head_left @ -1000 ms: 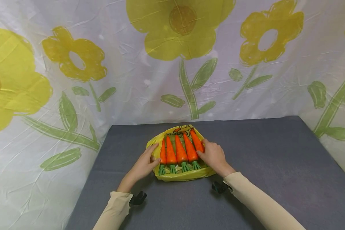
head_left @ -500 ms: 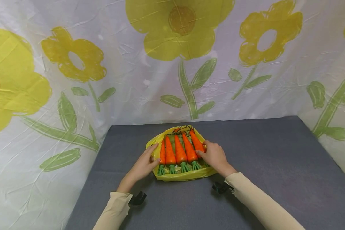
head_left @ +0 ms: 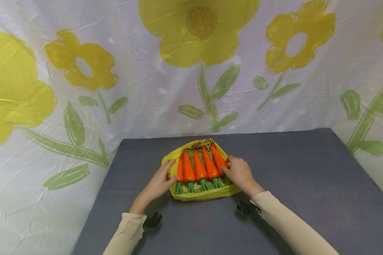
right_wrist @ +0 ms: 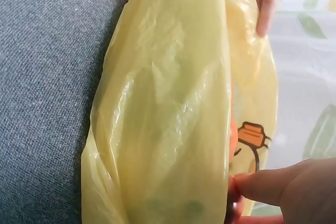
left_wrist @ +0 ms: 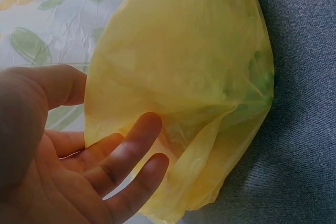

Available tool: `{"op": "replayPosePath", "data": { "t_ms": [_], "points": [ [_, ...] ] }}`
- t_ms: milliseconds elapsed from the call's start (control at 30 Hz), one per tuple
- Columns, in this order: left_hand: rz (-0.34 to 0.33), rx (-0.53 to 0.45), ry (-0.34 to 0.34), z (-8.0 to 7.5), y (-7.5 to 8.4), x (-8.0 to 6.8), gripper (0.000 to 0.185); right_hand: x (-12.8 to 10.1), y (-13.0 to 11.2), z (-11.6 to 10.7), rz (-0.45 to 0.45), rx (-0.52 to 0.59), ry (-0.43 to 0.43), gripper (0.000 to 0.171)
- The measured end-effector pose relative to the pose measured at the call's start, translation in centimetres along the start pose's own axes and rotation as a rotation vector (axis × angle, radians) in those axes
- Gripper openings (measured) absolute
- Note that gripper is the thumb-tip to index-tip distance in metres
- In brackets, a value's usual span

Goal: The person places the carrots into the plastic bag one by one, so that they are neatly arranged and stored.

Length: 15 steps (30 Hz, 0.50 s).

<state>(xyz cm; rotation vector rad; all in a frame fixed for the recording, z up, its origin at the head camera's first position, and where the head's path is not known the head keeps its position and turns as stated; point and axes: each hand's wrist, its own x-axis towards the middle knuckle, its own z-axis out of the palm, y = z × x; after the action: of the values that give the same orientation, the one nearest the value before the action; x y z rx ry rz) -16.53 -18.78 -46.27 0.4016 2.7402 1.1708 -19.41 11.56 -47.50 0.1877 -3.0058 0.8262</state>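
Observation:
A yellow plastic bag (head_left: 207, 193) lies spread open on the table, with several orange carrots (head_left: 200, 166) side by side in it, green tops toward the person. My left hand (head_left: 159, 180) holds the bag's left rim. In the left wrist view, the thumb passes behind the bag's edge and the other fingers lie against its outside. At the right side my right hand (head_left: 240, 173) grips the rightmost carrot (head_left: 218, 157) between thumb and fingers, close to the bag's rim. In the right wrist view, the bag wall hides most of the carrots.
The bag rests on a dark grey table cloth (head_left: 293, 170). Behind and at both sides hangs a pale curtain (head_left: 146, 106) printed with yellow flowers. A black wrist camera (head_left: 153, 220) sits on the left wrist and another black wrist camera (head_left: 245, 208) on the right.
The rightmost carrot has shifted slightly right and toward the person, and its green top now shows. The right thumb has eased a little to the right. The left hand stays put.

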Motion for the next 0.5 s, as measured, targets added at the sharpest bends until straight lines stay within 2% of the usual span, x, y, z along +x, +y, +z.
{"op": "replayPosePath", "data": {
  "t_ms": [333,500],
  "points": [
    [0.005,-0.011,-0.02,-0.3,0.1,-0.1,0.071,-0.3,-0.1,-0.5,-0.015,0.004,0.029,0.038],
    [0.033,-0.009,-0.008,-0.4,-0.1,-0.1,0.069,-0.5,0.1,-1.5,-0.039,0.023,0.069,0.036]
  ]
}}
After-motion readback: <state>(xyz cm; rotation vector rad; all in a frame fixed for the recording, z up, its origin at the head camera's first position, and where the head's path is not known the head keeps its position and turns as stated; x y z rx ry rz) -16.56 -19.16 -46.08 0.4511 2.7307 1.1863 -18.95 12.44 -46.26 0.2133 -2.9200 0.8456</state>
